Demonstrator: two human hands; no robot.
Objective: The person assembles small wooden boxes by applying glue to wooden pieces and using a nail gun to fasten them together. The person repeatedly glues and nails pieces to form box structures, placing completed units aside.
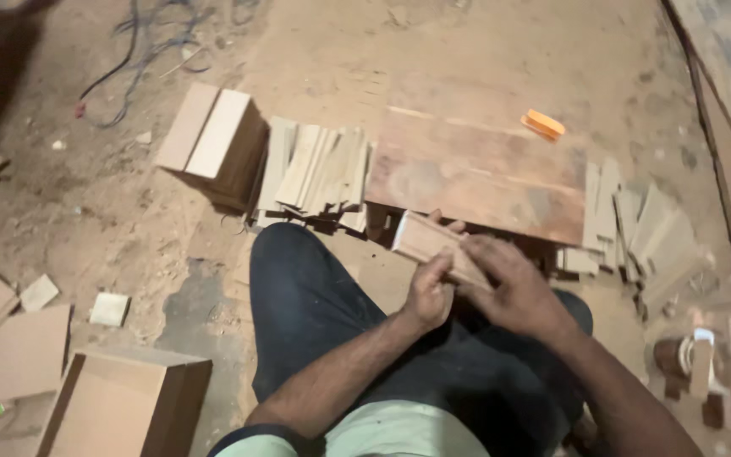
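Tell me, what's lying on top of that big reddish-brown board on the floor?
Only a small orange piece shows on the board, near its far right corner. Both hands and the wooden strip they hold cover part of its near edge, so anything there is hidden.

pale wood strip; tilted, above lap
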